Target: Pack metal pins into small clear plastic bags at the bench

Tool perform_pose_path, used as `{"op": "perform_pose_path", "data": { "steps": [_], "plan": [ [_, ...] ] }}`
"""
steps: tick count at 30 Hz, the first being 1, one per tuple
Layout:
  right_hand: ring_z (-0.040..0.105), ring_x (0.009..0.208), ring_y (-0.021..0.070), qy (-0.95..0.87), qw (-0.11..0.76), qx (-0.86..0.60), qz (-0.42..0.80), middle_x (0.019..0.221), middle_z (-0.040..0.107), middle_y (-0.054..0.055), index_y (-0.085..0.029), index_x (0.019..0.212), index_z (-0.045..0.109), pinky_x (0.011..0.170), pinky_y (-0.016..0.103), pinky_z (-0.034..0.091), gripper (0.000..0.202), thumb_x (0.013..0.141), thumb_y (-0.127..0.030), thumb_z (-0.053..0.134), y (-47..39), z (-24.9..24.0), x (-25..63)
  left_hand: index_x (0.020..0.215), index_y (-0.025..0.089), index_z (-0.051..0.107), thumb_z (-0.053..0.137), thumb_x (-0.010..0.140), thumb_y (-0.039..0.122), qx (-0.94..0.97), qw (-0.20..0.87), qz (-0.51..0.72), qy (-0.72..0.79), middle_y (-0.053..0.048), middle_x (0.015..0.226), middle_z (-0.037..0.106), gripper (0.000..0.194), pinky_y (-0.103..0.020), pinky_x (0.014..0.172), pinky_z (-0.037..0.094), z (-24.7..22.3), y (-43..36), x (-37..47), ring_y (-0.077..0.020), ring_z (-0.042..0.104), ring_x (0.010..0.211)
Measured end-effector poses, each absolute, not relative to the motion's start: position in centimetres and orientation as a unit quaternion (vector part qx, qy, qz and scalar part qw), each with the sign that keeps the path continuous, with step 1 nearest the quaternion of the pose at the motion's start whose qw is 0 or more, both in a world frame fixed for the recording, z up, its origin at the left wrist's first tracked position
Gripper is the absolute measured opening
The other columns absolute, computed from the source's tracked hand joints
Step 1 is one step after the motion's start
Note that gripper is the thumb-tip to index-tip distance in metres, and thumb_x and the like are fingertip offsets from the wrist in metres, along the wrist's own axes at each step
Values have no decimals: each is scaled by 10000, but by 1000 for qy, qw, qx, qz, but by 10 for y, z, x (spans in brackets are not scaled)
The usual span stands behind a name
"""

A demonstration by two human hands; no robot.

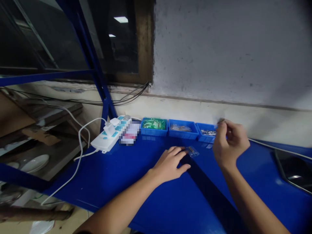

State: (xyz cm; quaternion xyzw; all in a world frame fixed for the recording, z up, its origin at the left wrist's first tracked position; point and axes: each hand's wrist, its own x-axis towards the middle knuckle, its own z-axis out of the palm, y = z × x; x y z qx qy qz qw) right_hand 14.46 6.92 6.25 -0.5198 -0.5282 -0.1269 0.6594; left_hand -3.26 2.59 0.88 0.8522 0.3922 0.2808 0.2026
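My left hand rests palm down on the blue table, its fingers stretched out and touching or almost touching a small clear plastic bag with something thin and brownish inside. Raised in front of the third blue bin, my right hand is closed in a pinch. A small, blurred, dark-looking piece shows at its fingertips; its kind cannot be made out. Slim silvery metal pieces lie in that bin, which the hand partly covers.
Left of it stand a bin with clear and brownish pieces and a bin of small green pieces. A white power strip with plugs and cables sits at the left. A dark tablet-like object lies at the right edge.
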Motion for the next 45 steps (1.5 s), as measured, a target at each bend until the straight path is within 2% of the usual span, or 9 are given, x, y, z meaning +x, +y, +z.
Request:
{"op": "perform_pose_path", "data": {
  "steps": [5,11,15,20,25,29,32,38,45],
  "plan": [
    [581,775,235,-724,387,-558,-118,831,643,103,-137,1094,625,719,356,451,334,848,-318,488,93,46,153,1291,254,468,444,873,478,876,194,206,390,-95,1369,464,475,-582,1029,212,-1,23,-28,-309,287,1324],
    [578,846,268,-720,300,-622,-62,893,649,114,-167,1056,637,748,388,441,328,855,-367,471,64,-17,162,1301,306,448,451,885,418,877,201,177,399,-61,1409,419,431,-639,1028,134,-2,23,-38,-316,287,1328],
    [559,824,285,-716,252,-645,-90,895,634,126,-187,989,669,678,390,423,345,814,-450,529,56,-29,161,1312,331,433,473,877,402,870,217,179,404,-51,1425,396,442,-628,1037,123,-2,24,-39,-323,277,1331],
    [544,782,275,-711,285,-639,-70,832,623,105,-202,865,672,657,383,399,257,743,-420,612,63,-34,162,1314,344,423,474,877,385,869,234,170,400,-40,1437,378,442,-624,1035,115,-1,24,-39,-318,265,1338],
    [552,638,207,-649,377,-636,179,659,598,27,-196,739,569,621,336,404,191,710,-382,604,64,-30,162,1266,307,480,481,874,370,864,231,188,406,-53,1396,438,397,-604,1024,147,2,24,-39,-311,308,1313],
    [523,612,160,-555,480,-574,363,658,570,3,-193,707,522,582,279,397,261,681,-419,649,53,-12,144,1138,238,581,476,873,399,807,269,265,455,-77,1154,626,328,-483,953,319,4,29,-36,-277,503,1117],
    [518,660,152,-508,523,-524,440,693,566,1,-188,705,526,614,266,401,277,662,-400,699,41,-2,126,1060,190,602,508,853,396,721,360,340,485,-74,986,665,307,-363,833,416,4,36,-35,-225,580,932],
    [494,681,137,-469,509,-447,567,730,565,8,-166,760,609,640,258,391,269,681,-398,718,32,0,113,812,150,574,568,811,290,603,519,414,442,-23,781,614,139,-247,690,415,3,48,-43,-137,557,735],
    [384,614,97,-490,479,-494,534,661,502,-15,-154,690,600,562,223,291,185,750,-324,642,33,1,123,785,128,612,614,772,250,573,545,422,443,-13,712,599,122,-234,651,386,10,49,-46,-115,523,668]
  ]
}}
